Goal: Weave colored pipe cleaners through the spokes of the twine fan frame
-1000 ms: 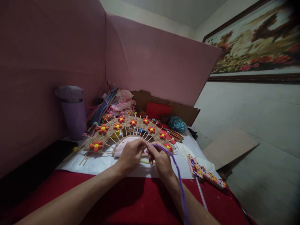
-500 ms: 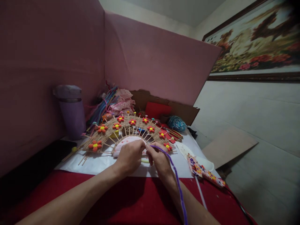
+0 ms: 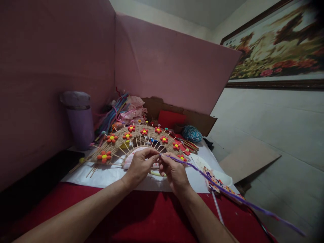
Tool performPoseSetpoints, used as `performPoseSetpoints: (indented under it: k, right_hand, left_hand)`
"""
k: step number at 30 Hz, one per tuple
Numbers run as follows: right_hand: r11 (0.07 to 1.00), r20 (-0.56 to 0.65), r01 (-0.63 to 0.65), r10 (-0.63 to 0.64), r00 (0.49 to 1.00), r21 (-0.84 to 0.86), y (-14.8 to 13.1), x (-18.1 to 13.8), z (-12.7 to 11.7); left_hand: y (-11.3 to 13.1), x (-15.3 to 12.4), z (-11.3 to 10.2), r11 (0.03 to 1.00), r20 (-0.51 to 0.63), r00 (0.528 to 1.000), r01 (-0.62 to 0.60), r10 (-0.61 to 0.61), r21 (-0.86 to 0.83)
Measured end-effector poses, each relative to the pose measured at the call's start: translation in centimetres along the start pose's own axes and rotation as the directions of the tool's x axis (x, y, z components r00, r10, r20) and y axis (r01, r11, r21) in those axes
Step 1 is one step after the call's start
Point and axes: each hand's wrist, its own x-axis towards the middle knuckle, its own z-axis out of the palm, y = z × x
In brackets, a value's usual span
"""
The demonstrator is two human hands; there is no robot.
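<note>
A fuzzy purple pipe cleaner (image 3: 215, 182) runs from my fingertips out to the lower right. Its near end is pinched by my right hand (image 3: 174, 172), thumb against the fingers. Fingertip to fingertip with it, my left hand (image 3: 143, 165) is closed in a pinch at the same end; the tip between them is too small to make out. Just behind both hands lies a fan-shaped piece woven of twine over thin sticks (image 3: 136, 131), decorated with orange-red flowers with yellow centres. Its pale spotted inner panel (image 3: 130, 158) is partly covered by my left hand.
A floral-patterned glue gun (image 3: 211, 180) lies at the right, partly behind the pipe cleaner. Farther back are a blue yarn ball (image 3: 191, 133), scissors (image 3: 189, 144) and bundled pipe cleaners (image 3: 113, 113). A purple tumbler (image 3: 80, 125) stands left on white paper (image 3: 101, 179) over red cloth (image 3: 121, 216).
The pipe cleaner has swung from hanging down over my right forearm to stretching out to the right. Both hands have shifted slightly, still pinched close together.
</note>
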Motion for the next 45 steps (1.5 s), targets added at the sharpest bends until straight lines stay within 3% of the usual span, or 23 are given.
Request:
performPoseSetpoints:
  k: [3,6,10,16,17,19,21,23,25,28,30,33,37,42,43,45]
  right_hand:
    - [0.999,-0.004,-0.001,0.001,1.000,-0.043,0.10,-0.01,0.04]
    - [0.986,-0.042,0.012,-0.019,0.999,-0.168,0.22,0.07,-0.07]
    - [0.966,-0.101,0.033,-0.060,0.993,-0.255,0.27,0.15,-0.20]
    - [0.911,-0.047,0.145,-0.177,0.983,-0.386,0.01,-0.22,0.18]
    - [0.915,-0.047,0.142,-0.172,0.984,-0.377,-0.01,-0.23,0.20]
    - [0.941,-0.042,0.122,-0.142,0.989,-0.316,0.01,-0.13,0.12]
    - [0.968,-0.040,0.097,-0.109,0.993,-0.232,0.11,0.06,-0.07]
    - [0.981,-0.025,0.083,-0.088,0.996,-0.173,0.23,0.24,-0.25]
    - [0.984,-0.009,0.085,-0.087,0.996,-0.154,0.32,0.31,-0.32]
    - [0.979,-0.002,0.102,-0.104,0.995,-0.178,0.37,0.26,-0.22]
    - [0.971,-0.018,0.107,-0.114,0.993,-0.212,0.43,0.22,-0.15]
    - [0.962,-0.047,0.103,-0.118,0.992,-0.253,0.61,0.28,-0.21]
    - [0.948,-0.046,0.099,-0.118,0.992,-0.304,0.70,0.22,-0.28]
    - [0.816,0.037,0.251,-0.272,0.962,-0.521,0.16,-0.52,0.30]
    - [0.794,0.043,0.265,-0.290,0.956,-0.547,0.05,-0.63,0.39]
    - [0.789,0.030,0.269,-0.303,0.952,-0.552,-0.04,-0.66,0.43]
  left_hand:
    - [0.23,-0.01,-0.10,0.998,-0.001,1.000,-0.025,0.025,0.056]
    - [0.49,-0.03,-0.33,0.961,0.030,0.992,-0.123,0.120,0.249]
    - [0.58,-0.15,-0.59,0.842,0.089,0.986,-0.164,0.138,0.514]
    - [0.29,-0.57,-0.79,0.602,0.205,0.972,-0.234,0.117,0.763]
    - [0.27,-0.57,-0.78,0.599,0.200,0.973,-0.229,0.117,0.767]
    - [0.27,-0.44,-0.68,0.698,0.145,0.982,-0.188,0.121,0.691]
    - [0.33,-0.22,-0.49,0.873,0.062,0.993,-0.116,0.098,0.474]
    - [0.42,-0.01,-0.26,0.983,0.027,1.000,-0.007,0.002,0.182]
    - [0.50,0.13,-0.06,0.992,0.048,0.992,0.119,-0.117,-0.032]
    - [0.48,0.21,-0.01,0.969,0.078,0.976,0.211,-0.203,-0.128]
    - [0.38,0.23,-0.15,0.984,0.061,0.987,0.156,-0.151,-0.082]
    - [0.31,0.18,-0.46,0.982,0.032,0.999,-0.039,0.034,0.185]
    - [0.52,-0.24,-0.72,0.800,0.091,0.990,-0.143,0.111,0.583]
    - [0.60,-0.64,-0.85,0.606,0.129,0.987,-0.159,0.093,0.779]
    - [0.56,-0.60,-0.83,0.622,0.113,0.989,-0.149,0.097,0.769]
    - [0.49,-0.40,-0.71,0.755,0.065,0.994,-0.108,0.086,0.647]
